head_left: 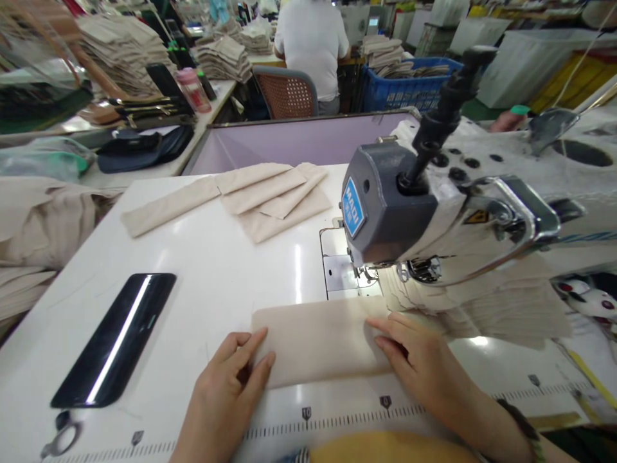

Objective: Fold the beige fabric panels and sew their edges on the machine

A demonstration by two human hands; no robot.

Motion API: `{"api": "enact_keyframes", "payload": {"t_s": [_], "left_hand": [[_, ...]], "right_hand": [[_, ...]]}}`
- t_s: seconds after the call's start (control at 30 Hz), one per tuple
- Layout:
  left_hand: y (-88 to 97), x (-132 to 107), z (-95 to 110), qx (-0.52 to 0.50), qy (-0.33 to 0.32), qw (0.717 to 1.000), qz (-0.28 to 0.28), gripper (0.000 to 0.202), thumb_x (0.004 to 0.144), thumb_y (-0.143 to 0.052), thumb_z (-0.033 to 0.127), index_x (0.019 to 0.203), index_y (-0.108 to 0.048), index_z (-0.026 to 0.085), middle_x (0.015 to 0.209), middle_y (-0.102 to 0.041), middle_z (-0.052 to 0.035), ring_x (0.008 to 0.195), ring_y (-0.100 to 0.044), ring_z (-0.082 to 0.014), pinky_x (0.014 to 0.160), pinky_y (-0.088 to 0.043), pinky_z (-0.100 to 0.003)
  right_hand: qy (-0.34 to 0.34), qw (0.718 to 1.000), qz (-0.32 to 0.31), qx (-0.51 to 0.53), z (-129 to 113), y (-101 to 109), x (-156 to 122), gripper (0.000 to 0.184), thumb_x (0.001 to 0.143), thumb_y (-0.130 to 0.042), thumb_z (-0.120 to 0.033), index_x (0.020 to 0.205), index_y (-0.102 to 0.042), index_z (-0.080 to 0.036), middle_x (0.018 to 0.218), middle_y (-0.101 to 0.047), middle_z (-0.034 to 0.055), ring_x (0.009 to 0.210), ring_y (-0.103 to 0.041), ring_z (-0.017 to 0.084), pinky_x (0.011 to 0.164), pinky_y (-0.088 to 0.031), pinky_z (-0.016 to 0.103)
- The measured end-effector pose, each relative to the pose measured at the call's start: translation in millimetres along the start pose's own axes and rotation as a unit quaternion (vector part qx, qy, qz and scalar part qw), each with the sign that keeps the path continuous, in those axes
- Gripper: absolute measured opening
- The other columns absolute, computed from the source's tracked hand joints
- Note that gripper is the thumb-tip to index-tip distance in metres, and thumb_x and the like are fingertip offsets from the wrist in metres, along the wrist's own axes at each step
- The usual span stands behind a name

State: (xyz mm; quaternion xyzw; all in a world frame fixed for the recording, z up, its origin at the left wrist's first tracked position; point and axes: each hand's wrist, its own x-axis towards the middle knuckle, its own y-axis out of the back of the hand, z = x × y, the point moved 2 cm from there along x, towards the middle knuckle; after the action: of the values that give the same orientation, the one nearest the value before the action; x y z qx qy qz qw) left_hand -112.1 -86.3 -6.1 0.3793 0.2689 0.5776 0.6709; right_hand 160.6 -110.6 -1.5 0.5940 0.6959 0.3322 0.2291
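A folded beige fabric piece [318, 337] lies flat on the white sewing table [226, 270], just in front of the sewing machine [434, 206]. My left hand [229, 389] rests at the piece's left end, fingers bent and pinching its edge. My right hand [417, 363] lies flat on the piece's right end, fingers stretched out toward the needle area [364, 273]. A stack of similar beige pieces [482, 302] sits under the machine's arm to the right.
Several beige pieces [260, 193] lie fanned out at the table's far side. A black phone [116, 337] lies at the left, small snips [60, 437] near the front-left corner. A person in a white shirt [313, 45] sits beyond with their back turned. Fabric heaps [38, 218] lie at the left.
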Motion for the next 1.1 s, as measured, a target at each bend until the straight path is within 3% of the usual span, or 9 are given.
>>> {"api": "enact_keyframes", "payload": {"t_s": [0.23,0.5,0.6,0.7,0.8,0.87,0.93,1.0,1.1], "left_hand": [[-2.3,-3,-5,0.001,0.022,1.000,-0.013,0.041,0.085,-0.043,0.047,0.107,-0.062,0.017,0.084,-0.057,-0.0011,0.053,-0.053,-0.0087,0.053,-0.048,-0.020],[3.1,9,7,0.127,-0.030,0.991,0.002,0.039,0.090,-0.036,0.044,0.090,-0.064,0.017,0.084,-0.055,-0.0036,0.063,-0.057,-0.0134,0.058,-0.050,-0.025],[2.4,15,17,0.187,-0.104,0.977,0.013,0.035,0.092,-0.032,0.032,0.088,-0.063,0.016,0.101,-0.055,-0.0097,0.084,-0.057,-0.0211,0.070,-0.052,-0.034],[-4.0,19,29,0.166,-0.238,0.956,-0.042,0.037,0.093,-0.023,0.017,0.108,-0.057,0.016,0.123,-0.049,-0.0098,0.116,-0.044,-0.0231,0.093,-0.044,-0.039],[-11.7,21,44,0.168,-0.302,0.930,-0.122,0.044,0.090,-0.016,0.005,0.117,-0.050,0.014,0.125,-0.050,-0.0090,0.117,-0.044,-0.0172,0.097,-0.041,-0.034],[-16.7,21,55,0.192,-0.276,0.932,-0.135,0.038,0.092,-0.021,0.008,0.116,-0.050,0.009,0.120,-0.053,-0.0121,0.112,-0.047,-0.0199,0.097,-0.041,-0.036],[-22.7,20,64,0.204,-0.227,0.943,-0.130,0.031,0.092,-0.038,0.024,0.116,-0.049,0.007,0.115,-0.054,-0.0140,0.109,-0.048,-0.0263,0.097,-0.040,-0.042],[-29.7,17,69,0.202,-0.196,0.951,-0.126,0.048,0.087,-0.051,0.038,0.121,-0.045,0.005,0.120,-0.049,-0.0166,0.113,-0.043,-0.0319,0.098,-0.037,-0.048],[-37.8,13,65,0.185,-0.157,0.962,-0.124,0.066,0.081,-0.058,0.046,0.129,-0.038,0.005,0.128,-0.042,-0.0185,0.121,-0.035,-0.0348,0.099,-0.035,-0.050]], "right_hand": [[-0.011,0.999,0.000,-0.037,-3,5,3,0.024,0.083,-0.042,-0.014,0.096,-0.063,-0.015,0.075,-0.060,0.0042,0.067,-0.057,0.017,0.058,-0.044,0.026],[0.032,0.962,-0.007,-0.270,-8,9,7,0.009,0.080,-0.057,-0.017,0.085,-0.064,-0.019,0.071,-0.053,0.0038,0.062,-0.054,0.019,0.054,-0.045,0.029],[0.140,0.945,0.007,-0.294,-14,7,12,0.019,0.083,-0.048,-0.010,0.094,-0.062,-0.015,0.090,-0.058,0.0105,0.082,-0.055,0.024,0.070,-0.049,0.037],[0.280,0.924,-0.033,-0.258,-23,3,17,0.031,0.081,-0.041,-0.001,0.104,-0.059,-0.011,0.115,-0.054,0.0131,0.106,-0.048,0.024,0.089,-0.043,0.040],[0.298,0.926,-0.071,-0.219,-30,-3,23,0.027,0.078,-0.044,0.001,0.096,-0.061,-0.010,0.111,-0.057,0.0114,0.101,-0.051,0.021,0.093,-0.042,0.034],[0.279,0.932,-0.075,-0.220,-34,-9,26,0.020,0.079,-0.049,-0.005,0.095,-0.061,-0.010,0.103,-0.059,0.0116,0.094,-0.052,0.023,0.091,-0.043,0.038],[0.279,0.929,-0.070,-0.234,-35,-17,26,0.022,0.083,-0.054,-0.017,0.102,-0.059,-0.007,0.095,-0.059,0.0128,0.088,-0.052,0.026,0.085,-0.046,0.045],[0.285,0.925,-0.058,-0.246,-33,-26,23,0.035,0.084,-0.055,-0.029,0.109,-0.056,-0.005,0.092,-0.056,0.0145,0.087,-0.051,0.029,0.083,-0.045,0.050],[0.290,0.928,-0.026,-0.233,-24,-35,19,0.042,0.085,-0.053,-0.035,0.116,-0.052,-0.006,0.106,-0.052,0.0188,0.104,-0.046,0.034,0.089,-0.040,0.056]]}}
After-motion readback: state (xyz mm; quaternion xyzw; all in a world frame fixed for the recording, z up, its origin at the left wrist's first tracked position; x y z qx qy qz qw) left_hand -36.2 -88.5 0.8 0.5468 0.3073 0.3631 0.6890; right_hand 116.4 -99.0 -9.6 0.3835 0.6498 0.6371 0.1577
